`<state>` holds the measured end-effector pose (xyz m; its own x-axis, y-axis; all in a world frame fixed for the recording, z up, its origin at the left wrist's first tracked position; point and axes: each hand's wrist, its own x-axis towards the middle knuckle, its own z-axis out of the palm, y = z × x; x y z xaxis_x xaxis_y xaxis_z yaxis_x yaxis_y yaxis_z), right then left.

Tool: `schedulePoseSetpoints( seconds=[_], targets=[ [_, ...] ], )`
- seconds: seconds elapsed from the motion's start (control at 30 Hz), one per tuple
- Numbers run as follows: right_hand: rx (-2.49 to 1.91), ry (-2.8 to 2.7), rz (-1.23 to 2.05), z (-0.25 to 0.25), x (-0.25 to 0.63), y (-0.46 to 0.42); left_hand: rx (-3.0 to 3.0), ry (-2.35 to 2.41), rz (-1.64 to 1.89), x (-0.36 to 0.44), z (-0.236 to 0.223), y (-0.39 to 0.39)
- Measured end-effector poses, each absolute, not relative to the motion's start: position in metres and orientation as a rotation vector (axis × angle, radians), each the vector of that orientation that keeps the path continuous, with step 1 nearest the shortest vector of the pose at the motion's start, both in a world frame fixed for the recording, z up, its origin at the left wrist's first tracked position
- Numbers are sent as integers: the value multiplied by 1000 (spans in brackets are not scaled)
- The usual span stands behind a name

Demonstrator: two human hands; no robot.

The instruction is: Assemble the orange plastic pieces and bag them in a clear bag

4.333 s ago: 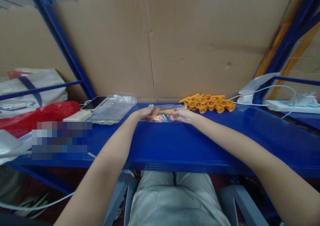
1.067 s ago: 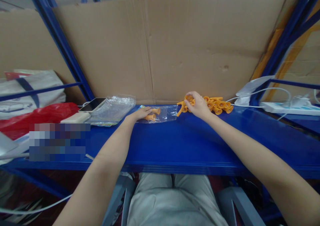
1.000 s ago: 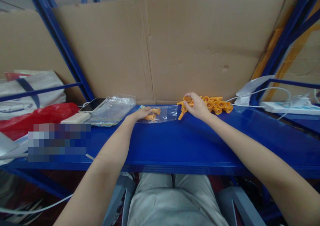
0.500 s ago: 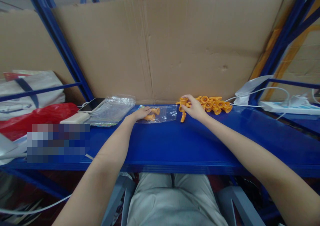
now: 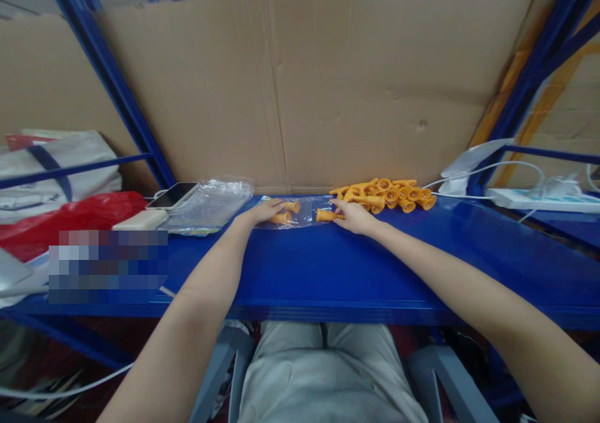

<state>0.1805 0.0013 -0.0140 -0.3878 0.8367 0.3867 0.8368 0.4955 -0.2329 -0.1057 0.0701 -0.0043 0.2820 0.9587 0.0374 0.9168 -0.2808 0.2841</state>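
My left hand [image 5: 269,211] is closed over the narrow ends of two orange trumpet-shaped plastic pieces [image 5: 282,218] at the left end of a clear plastic bag [image 5: 307,215]. Their flared ends point right; whether they lie in or on the bag I cannot tell. At the bag's right end, my right hand [image 5: 354,217] pinches another orange trumpet-shaped piece [image 5: 323,215] by its narrow end, flared end toward the left. Just behind this hand is a pile of similar orange pieces [image 5: 392,195].
A stack of clear bags [image 5: 220,201] and a phone [image 5: 173,195] lie on the left of the blue table [image 5: 319,273]. A red plastic bag [image 5: 94,213] is further left. Cardboard [image 5: 365,85] walls the back. A white power strip [image 5: 539,201] with cables is at right.
My right hand has come away from the pile, slightly toward me, and turned the orange piece from upright to lying sideways by the bag's right end. My left hand stays in place.
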Motion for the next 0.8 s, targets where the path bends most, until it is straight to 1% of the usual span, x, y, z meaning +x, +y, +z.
schedulePoseSetpoints(
  seconds=[0.2,0.33,0.47,0.6,0.8],
  targets=[
    [-1532,-2317,-230,12,189,-10,2330,1756,280,-105,-2,67],
    [-1719,-2415,-170,21,198,-14,2325,1753,299,-105,-3,67],
    [-1667,-2479,-127,12,199,-10,2328,1746,312,-104,-2,67],
    [-1604,-2450,-194,3,196,-6,2325,1736,336,-104,-2,66],
    [-1576,-2393,-338,9,189,-14,2304,1572,427,-101,-1,66]
  ],
)
